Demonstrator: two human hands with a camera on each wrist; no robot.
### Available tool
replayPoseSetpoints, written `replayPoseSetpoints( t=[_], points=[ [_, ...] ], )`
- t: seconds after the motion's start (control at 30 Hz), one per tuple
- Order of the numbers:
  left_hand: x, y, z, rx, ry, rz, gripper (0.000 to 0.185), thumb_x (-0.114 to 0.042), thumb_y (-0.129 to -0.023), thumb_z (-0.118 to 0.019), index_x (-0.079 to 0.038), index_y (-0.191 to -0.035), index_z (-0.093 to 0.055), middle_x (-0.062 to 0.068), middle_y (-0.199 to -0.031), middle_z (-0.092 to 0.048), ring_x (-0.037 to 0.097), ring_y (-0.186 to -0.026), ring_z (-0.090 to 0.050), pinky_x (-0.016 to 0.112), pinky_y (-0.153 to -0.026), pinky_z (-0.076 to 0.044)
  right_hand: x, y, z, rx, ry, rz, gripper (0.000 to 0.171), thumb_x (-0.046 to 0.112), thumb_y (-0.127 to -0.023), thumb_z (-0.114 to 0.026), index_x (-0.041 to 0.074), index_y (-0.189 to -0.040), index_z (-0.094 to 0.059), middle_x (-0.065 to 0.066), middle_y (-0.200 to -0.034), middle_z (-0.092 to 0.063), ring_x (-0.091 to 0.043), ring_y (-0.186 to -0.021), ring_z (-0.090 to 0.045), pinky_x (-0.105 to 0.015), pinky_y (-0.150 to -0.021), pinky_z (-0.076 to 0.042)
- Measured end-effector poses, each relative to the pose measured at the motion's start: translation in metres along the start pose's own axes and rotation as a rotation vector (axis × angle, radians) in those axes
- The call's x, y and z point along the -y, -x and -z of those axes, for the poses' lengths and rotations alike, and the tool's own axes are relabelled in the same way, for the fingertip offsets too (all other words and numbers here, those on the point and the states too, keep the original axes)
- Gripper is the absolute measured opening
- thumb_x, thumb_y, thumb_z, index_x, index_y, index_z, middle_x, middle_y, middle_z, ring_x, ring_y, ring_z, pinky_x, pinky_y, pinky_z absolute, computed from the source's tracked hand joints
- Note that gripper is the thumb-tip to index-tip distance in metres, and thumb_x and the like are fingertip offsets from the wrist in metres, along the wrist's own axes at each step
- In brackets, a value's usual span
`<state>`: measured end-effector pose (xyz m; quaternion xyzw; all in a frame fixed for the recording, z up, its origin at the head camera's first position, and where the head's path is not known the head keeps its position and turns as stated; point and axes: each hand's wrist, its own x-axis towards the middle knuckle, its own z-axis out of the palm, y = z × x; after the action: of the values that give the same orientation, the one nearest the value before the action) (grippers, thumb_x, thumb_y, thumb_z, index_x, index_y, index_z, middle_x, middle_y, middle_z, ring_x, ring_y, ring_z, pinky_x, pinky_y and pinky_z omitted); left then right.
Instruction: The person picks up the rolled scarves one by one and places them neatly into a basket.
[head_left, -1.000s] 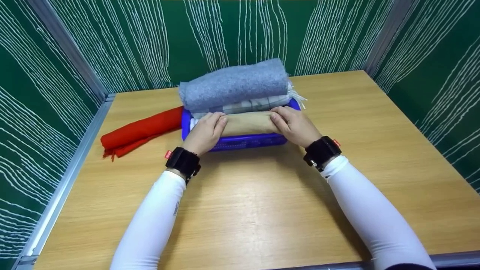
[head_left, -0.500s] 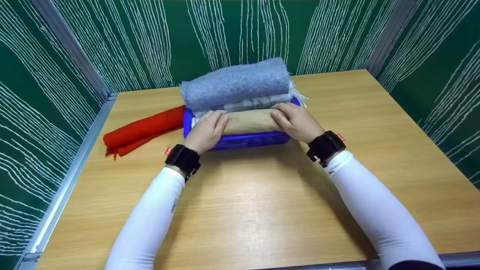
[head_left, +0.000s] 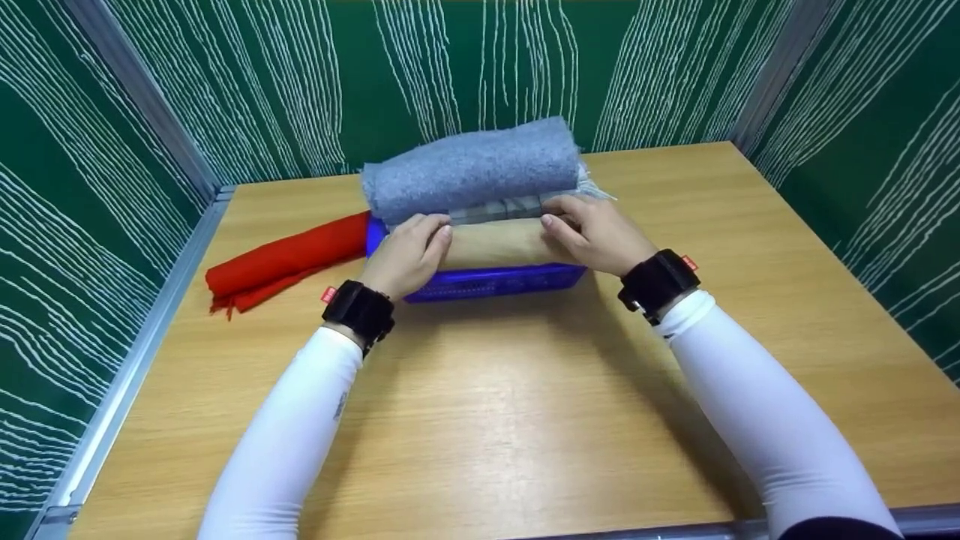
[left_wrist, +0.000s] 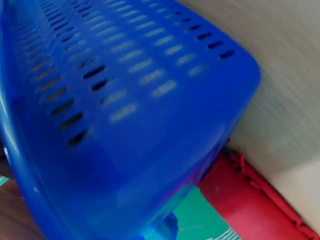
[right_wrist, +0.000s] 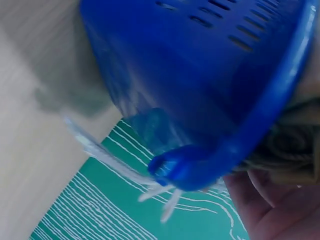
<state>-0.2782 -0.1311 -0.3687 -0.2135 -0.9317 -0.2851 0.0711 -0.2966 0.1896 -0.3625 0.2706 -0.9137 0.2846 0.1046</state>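
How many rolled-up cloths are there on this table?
4: a grey roll, a checked roll and a beige roll in the blue basket; a red roll lies on the table beside it. More may be hidden underneath.

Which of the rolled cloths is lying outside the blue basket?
The red cloth: it lies on the table left of the blue basket, while the grey, plaid and beige ones sit in it.

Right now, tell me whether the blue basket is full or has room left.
Full. The basket is packed above its rim: a beige roll in front, a plaid cloth behind it, and a grey roll on top.
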Motion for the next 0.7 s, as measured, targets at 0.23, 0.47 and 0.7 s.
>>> replayPoseSetpoints(
  t=[0.23,0.47,0.7],
  points=[
    [0.001,0.001,0.014,0.010,-0.038,0.018,0.051,-0.037,-0.116,-0.043,-0.006,-0.151,-0.062,0.017,-0.148,-0.067,0.035,-0.141,-0.061,0.050,-0.125,-0.045,0.014,-0.004,0.008,-0.009,0.032,0.014,0.044,0.035,-0.111,-0.060,0.001,-0.138,-0.069,-0.022,-0.137,-0.072,-0.041,-0.132,-0.066,-0.059,-0.112,-0.051],
    [0.007,0.004,0.026,0.009,-0.057,0.030,0.053,-0.040,-0.115,-0.045,-0.007,-0.153,-0.060,0.016,-0.153,-0.063,0.035,-0.145,-0.058,0.051,-0.127,-0.042,0.029,-0.009,0.015,0.022,0.054,-0.006,0.050,0.042,-0.112,-0.057,0.004,-0.144,-0.066,-0.020,-0.147,-0.067,-0.041,-0.138,-0.063,-0.061,-0.117,-0.048],
    [0.011,0.007,0.037,0.008,-0.083,0.025,0.054,-0.040,-0.114,-0.047,-0.006,-0.153,-0.059,0.017,-0.154,-0.062,0.037,-0.145,-0.058,0.053,-0.127,-0.042,0.037,-0.013,0.016,0.030,0.079,0.022,0.051,0.043,-0.112,-0.056,0.006,-0.147,-0.064,-0.019,-0.149,-0.066,-0.040,-0.141,-0.061,-0.060,-0.119,-0.047]
  ],
)
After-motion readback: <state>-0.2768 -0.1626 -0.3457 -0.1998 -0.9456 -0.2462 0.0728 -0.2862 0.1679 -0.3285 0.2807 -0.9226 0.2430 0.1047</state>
